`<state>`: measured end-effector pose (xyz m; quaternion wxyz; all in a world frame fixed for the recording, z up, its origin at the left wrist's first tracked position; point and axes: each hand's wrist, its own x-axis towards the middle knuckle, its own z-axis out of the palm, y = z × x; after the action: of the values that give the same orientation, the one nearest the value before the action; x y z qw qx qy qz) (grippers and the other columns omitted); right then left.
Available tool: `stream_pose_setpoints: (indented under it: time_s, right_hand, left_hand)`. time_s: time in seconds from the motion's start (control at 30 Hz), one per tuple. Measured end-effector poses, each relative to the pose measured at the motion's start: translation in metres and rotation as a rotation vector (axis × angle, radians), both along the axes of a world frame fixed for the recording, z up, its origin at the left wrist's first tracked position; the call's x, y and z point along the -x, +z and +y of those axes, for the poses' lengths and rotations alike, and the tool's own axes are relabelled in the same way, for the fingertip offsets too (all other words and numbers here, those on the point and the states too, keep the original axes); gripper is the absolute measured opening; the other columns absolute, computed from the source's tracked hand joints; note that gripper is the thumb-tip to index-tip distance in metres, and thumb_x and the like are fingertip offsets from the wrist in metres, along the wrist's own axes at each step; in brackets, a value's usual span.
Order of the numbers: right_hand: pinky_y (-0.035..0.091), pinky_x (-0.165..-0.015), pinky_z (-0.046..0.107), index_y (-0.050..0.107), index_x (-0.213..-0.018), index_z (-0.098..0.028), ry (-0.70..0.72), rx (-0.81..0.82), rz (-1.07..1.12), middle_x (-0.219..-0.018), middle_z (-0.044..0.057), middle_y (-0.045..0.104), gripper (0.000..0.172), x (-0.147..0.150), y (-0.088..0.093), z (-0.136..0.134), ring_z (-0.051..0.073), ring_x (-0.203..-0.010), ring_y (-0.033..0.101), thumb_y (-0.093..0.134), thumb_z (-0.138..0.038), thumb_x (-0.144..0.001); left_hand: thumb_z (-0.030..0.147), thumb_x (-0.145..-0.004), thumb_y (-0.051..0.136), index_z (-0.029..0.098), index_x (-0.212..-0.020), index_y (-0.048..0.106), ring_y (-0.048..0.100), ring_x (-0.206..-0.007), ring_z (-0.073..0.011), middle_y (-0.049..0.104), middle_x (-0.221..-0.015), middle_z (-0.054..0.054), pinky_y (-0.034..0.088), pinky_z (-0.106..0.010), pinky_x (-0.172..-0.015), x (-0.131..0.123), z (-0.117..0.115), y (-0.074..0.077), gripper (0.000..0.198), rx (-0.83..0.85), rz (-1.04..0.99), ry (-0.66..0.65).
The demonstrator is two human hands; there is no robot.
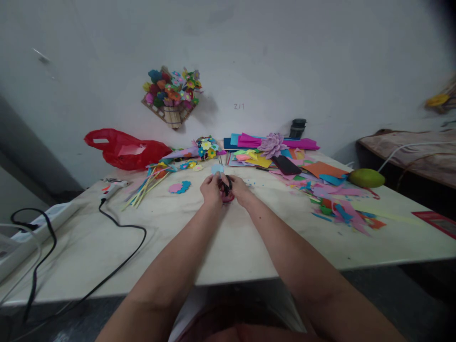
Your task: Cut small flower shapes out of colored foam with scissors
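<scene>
My left hand is closed, with a piece of light blue paper pinched at its fingertips. My right hand is closed around scissors with black and reddish handles, close against the left fingers. Their thin blades seem to point away from me, beside the paper; the fingers hide part of them. Pink and blue scalloped paper flowers lie on the table to the left of my hands. Tiny blue scraps are scattered just right of my right hand.
A glue gun trails its black cord at left, near a white power strip. Behind are a red plastic bag, paper flowers and a lilac flower. Paper scraps and a green-yellow fruit lie at right.
</scene>
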<state>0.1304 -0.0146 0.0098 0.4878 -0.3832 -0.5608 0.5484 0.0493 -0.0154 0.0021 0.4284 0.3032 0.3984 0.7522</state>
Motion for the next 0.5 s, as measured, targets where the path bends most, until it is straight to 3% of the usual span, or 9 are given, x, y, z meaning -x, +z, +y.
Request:
stream_pose_setpoints:
  time_s: [0.5]
  right_hand:
    - [0.034, -0.033, 0.019, 0.057, -0.078, -0.014, 0.001, 0.015, 0.031, -0.058, 0.002, 0.06, 0.031, 0.0053, -0.0014, -0.0029, 0.01, -0.041, 0.05, 0.061, -0.045, -0.075]
  left_hand:
    - [0.023, -0.058, 0.066, 0.017, -0.062, 0.055, 0.043, -0.039, -0.0063, 0.049, -0.048, 0.005, 0.031, -0.019, -0.039, -0.0023, -0.0053, 0.0031, 0.014, 0.085, -0.047, -0.009]
